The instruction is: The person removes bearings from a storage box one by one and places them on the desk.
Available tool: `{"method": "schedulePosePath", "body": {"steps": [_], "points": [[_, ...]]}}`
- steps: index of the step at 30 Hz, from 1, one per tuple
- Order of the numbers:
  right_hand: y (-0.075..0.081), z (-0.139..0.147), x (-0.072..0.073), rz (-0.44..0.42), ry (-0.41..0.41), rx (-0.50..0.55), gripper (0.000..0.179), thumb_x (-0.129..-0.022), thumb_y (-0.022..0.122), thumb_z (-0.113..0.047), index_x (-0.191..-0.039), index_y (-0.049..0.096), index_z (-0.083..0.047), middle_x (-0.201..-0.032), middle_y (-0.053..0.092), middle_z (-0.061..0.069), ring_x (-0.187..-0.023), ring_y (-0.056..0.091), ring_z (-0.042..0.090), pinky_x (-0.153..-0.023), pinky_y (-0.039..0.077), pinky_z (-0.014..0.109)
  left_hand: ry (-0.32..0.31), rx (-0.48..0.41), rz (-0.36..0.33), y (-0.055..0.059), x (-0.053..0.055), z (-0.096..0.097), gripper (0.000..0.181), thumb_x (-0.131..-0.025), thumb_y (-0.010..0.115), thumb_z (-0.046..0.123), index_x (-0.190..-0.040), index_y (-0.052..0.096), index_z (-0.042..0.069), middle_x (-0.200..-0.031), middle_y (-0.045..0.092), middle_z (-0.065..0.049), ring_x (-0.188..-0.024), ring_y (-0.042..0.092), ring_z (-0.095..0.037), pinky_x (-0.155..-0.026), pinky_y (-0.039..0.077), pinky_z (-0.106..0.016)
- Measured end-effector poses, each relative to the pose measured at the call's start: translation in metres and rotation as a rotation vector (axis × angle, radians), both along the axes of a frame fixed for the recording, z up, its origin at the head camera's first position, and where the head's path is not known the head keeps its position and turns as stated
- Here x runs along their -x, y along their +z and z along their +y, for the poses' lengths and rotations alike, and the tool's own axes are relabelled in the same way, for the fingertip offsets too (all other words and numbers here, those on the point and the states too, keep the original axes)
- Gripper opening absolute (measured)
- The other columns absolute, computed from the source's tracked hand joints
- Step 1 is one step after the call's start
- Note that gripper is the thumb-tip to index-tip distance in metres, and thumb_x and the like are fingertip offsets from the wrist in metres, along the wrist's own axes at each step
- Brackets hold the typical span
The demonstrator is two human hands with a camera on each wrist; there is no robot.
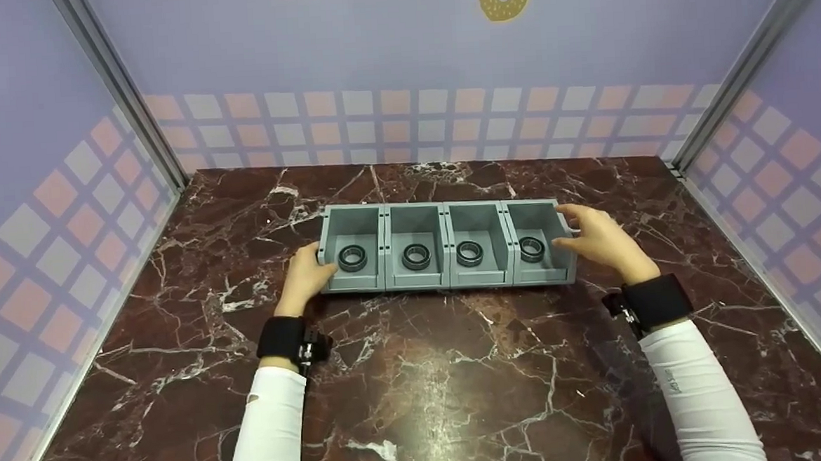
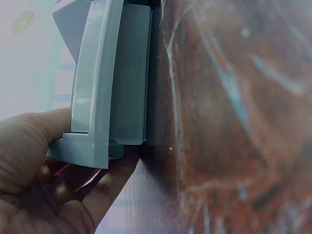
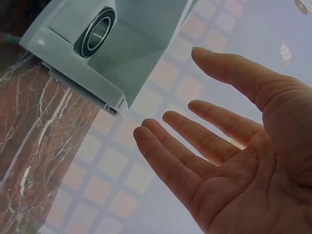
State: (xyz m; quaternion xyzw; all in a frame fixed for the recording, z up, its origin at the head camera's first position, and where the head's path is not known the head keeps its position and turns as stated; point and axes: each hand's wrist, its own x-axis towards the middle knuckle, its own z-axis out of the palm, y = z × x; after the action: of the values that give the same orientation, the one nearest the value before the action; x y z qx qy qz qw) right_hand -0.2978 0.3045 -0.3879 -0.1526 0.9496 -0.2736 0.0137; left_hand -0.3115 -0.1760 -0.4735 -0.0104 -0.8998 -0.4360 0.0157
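Several grey plastic storage bins (image 1: 417, 281) stand joined in a row on the marbled tabletop. Each holds one black-rimmed ball bearing; the rightmost bearing (image 1: 532, 249) also shows in the right wrist view. At the row's left end my left hand (image 1: 304, 278) pinches the end bin (image 2: 100, 92), thumb over its side wall and fingers on the outer side and underneath. My right hand (image 1: 599, 240) is beside the right end bin (image 3: 141, 53). In the right wrist view its fingers are spread, with a gap between them and the bin and nothing held.
The brown marbled tabletop (image 1: 418, 384) runs around the bins. Lilac panels with a pink and white checked band (image 1: 398, 122) close off the back and both sides. Metal posts (image 1: 125, 91) mark the back corners.
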Motion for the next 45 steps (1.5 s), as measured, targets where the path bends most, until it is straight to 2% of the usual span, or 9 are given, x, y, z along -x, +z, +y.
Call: {"method": "schedulePosePath", "body": {"steps": [3,6,11,15,22,26,30,36,45], "points": [[0.0,-0.003,0.004,-0.014,0.013,-0.034,0.062,-0.095,0.072,-0.008,-0.148,0.045,0.011,-0.14,0.051,0.04,-0.126,0.052,0.057,-0.101,0.043,0.065,-0.002,-0.003,-0.001,0.0,0.0,0.0,0.054,-0.092,0.06,0.0,-0.143,0.05,-0.015,-0.119,0.067,-0.033,-0.081,0.062,-0.033,-0.076,0.047,-0.041],[0.0,-0.007,0.008,-0.019,0.038,-0.06,0.061,-0.095,0.072,-0.007,-0.148,0.047,0.01,-0.142,0.05,0.039,-0.127,0.05,0.057,-0.101,0.043,0.065,-0.001,-0.005,0.013,0.0,0.0,0.0,0.05,-0.09,0.06,0.0,-0.138,0.055,-0.015,-0.118,0.067,-0.032,-0.087,0.063,-0.035,-0.08,0.048,-0.043],[-0.004,-0.013,0.015,0.012,0.083,-0.088,0.061,-0.091,0.074,-0.005,-0.145,0.051,0.01,-0.143,0.052,0.034,-0.123,0.054,0.055,-0.1,0.044,0.063,0.002,-0.006,0.019,-0.001,0.0,0.0,0.048,-0.089,0.061,0.0,-0.135,0.057,-0.014,-0.119,0.067,-0.032,-0.096,0.064,-0.039,-0.086,0.049,-0.048],[-0.008,-0.019,0.022,0.034,0.112,-0.107,0.062,-0.089,0.077,-0.005,-0.143,0.051,0.011,-0.14,0.055,0.034,-0.118,0.057,0.053,-0.1,0.045,0.061,0.007,-0.007,0.017,0.0,0.0,0.001,0.048,-0.089,0.061,0.0,-0.135,0.058,-0.013,-0.116,0.068,-0.03,-0.094,0.064,-0.038,-0.086,0.049,-0.047],[-0.017,-0.027,0.032,-0.015,0.12,-0.145,0.061,-0.088,0.077,-0.004,-0.142,0.052,0.013,-0.14,0.056,0.032,-0.115,0.059,0.05,-0.099,0.045,0.06,0.001,-0.013,0.024,0.0,0.0,0.001,0.047,-0.089,0.061,0.0,-0.134,0.057,-0.015,-0.116,0.068,-0.031,-0.096,0.064,-0.039,-0.086,0.05,-0.048],[-0.02,-0.03,0.035,-0.024,0.127,-0.18,0.059,-0.088,0.076,-0.002,-0.14,0.053,0.013,-0.138,0.057,0.033,-0.12,0.057,0.051,-0.101,0.044,0.061,0.009,-0.015,0.032,-0.001,0.0,0.001,0.048,-0.089,0.062,-0.001,-0.134,0.057,-0.015,-0.118,0.068,-0.032,-0.099,0.064,-0.04,-0.089,0.05,-0.049],[-0.023,-0.031,0.037,-0.012,0.139,-0.195,0.056,-0.087,0.075,0.001,-0.137,0.055,0.015,-0.135,0.059,0.033,-0.124,0.055,0.052,-0.103,0.043,0.061,0.015,-0.017,0.031,-0.001,0.0,0.001,0.048,-0.088,0.062,-0.001,-0.134,0.058,-0.015,-0.117,0.068,-0.032,-0.098,0.064,-0.039,-0.088,0.05,-0.049],[-0.029,-0.033,0.04,-0.019,0.144,-0.213,0.055,-0.086,0.076,-0.001,-0.135,0.057,0.015,-0.133,0.06,0.034,-0.126,0.052,0.054,-0.105,0.041,0.063,0.0,-0.012,-0.007,0.0,0.001,0.001,0.054,-0.091,0.061,-0.001,-0.143,0.051,-0.014,-0.124,0.065,-0.033,-0.09,0.063,-0.036,-0.08,0.048,-0.042],[-0.042,-0.035,0.05,-0.033,0.168,-0.239,0.056,-0.08,0.076,0.003,-0.13,0.057,0.018,-0.127,0.061,0.037,-0.121,0.057,0.053,-0.103,0.045,0.058,-0.002,-0.017,-0.005,0.0,0.0,0.001,0.056,-0.091,0.061,0.0,-0.144,0.05,-0.014,-0.119,0.067,-0.032,-0.08,0.062,-0.031,-0.074,0.047,-0.037]]}}
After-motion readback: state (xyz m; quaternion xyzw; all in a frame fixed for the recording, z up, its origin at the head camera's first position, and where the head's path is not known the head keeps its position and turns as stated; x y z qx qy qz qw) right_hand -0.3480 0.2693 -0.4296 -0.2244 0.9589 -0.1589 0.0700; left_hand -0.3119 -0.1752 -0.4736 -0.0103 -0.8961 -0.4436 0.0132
